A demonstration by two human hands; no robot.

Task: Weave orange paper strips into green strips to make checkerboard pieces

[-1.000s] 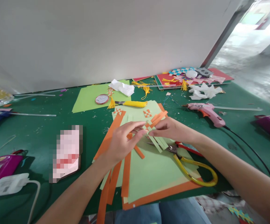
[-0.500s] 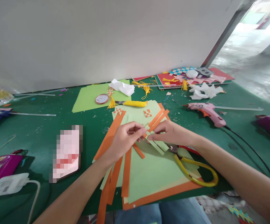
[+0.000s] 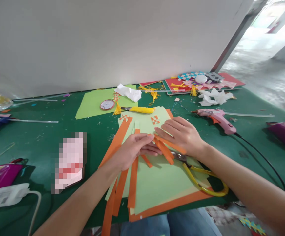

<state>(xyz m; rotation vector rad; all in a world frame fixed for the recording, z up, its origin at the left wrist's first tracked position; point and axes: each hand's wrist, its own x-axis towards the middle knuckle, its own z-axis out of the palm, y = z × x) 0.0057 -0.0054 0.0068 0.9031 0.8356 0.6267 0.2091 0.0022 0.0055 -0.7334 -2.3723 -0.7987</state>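
Observation:
My left hand [image 3: 133, 147] is closed, its thumb pressing paper strips [image 3: 165, 151] against the fingers above a stack of pale green sheets [image 3: 167, 190]. The loose orange ends slant down to the right. Beside it, my right hand [image 3: 185, 132] has its fingers stretched out towards the left fingertips, over the strips; its thumb is hidden. Yellow-handled scissors [image 3: 193, 179] lie on the sheets below my right wrist. Just beyond my hands is a small orange-and-white woven checkered piece [image 3: 155, 120]. Long orange strips [image 3: 116, 141] lie along the left of the stack.
A yellow cutter knife [image 3: 142, 110] and round tin [image 3: 107, 104] lie further back. At right rests a pink glue gun [image 3: 216, 118] with a trailing cord. A phone-like blurred object [image 3: 70, 162] and a white plug [image 3: 9, 196] are at left. Crumpled tissue [image 3: 216, 97] lies behind.
The strips have been turned, so their orange ends now point down right instead of up right. My right hand has gone from a pinch to outstretched fingers, slightly higher.

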